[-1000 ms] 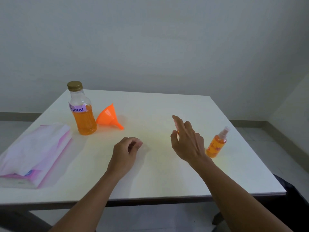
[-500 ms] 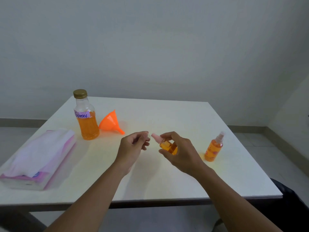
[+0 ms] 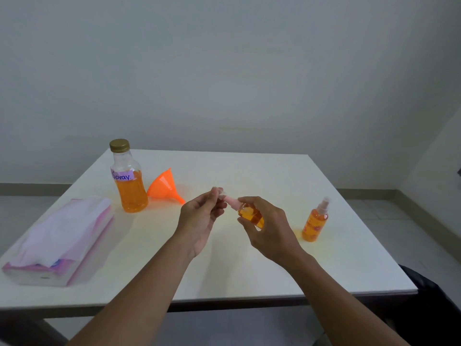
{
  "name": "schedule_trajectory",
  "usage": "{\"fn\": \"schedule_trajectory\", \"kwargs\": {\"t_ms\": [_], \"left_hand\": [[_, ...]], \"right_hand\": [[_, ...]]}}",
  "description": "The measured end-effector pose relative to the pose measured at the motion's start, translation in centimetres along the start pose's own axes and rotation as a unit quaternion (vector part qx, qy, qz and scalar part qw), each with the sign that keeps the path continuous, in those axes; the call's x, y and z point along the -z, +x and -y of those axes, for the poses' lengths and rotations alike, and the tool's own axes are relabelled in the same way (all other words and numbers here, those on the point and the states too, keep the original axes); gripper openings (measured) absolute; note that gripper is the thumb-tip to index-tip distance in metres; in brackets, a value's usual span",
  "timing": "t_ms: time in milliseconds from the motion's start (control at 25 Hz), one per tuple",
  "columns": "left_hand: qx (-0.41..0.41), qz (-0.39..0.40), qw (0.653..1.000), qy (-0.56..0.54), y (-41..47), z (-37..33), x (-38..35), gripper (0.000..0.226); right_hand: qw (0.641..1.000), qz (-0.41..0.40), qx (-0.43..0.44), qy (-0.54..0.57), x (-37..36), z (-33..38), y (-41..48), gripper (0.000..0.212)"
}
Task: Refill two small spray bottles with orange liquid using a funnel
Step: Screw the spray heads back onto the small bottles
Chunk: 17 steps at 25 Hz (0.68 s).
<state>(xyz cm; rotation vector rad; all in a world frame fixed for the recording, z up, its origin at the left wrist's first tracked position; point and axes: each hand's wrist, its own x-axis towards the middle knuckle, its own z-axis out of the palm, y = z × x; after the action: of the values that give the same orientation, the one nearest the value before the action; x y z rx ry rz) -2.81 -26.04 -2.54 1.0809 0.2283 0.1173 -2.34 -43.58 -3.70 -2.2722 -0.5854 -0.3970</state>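
Just above the white tabletop (image 3: pixel 249 265), the right hand (image 3: pixel 269 228) has its grip closed around a small spray bottle (image 3: pixel 250 216) of orange liquid, tilted leftward, while the left hand (image 3: pixel 199 218) pinches its pink cap (image 3: pixel 230 202). Another small spray bottle (image 3: pixel 315 222) stands upright at right. At left, an orange funnel (image 3: pixel 164 186) lies on its side beside the gold-capped "Spray" bottle (image 3: pixel 128 181), near a tissue pack (image 3: pixel 62 240).
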Motion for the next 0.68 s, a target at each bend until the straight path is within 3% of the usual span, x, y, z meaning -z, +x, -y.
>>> {"fn": "schedule_trajectory", "kwargs": {"t_ms": [360,680], "left_hand": [[-0.086,0.022,0.972,0.216,0.1,0.7,-0.7,0.025],[-0.09,0.036,0.966,0.24,0.3,0.3,-0.2,0.021]], "right_hand": [[0.997,-0.011,-0.04,0.058,-0.6,0.2,-0.3,0.048],[0.986,-0.034,-0.077,0.142,-2.0,0.2,-0.5,0.038]]}}
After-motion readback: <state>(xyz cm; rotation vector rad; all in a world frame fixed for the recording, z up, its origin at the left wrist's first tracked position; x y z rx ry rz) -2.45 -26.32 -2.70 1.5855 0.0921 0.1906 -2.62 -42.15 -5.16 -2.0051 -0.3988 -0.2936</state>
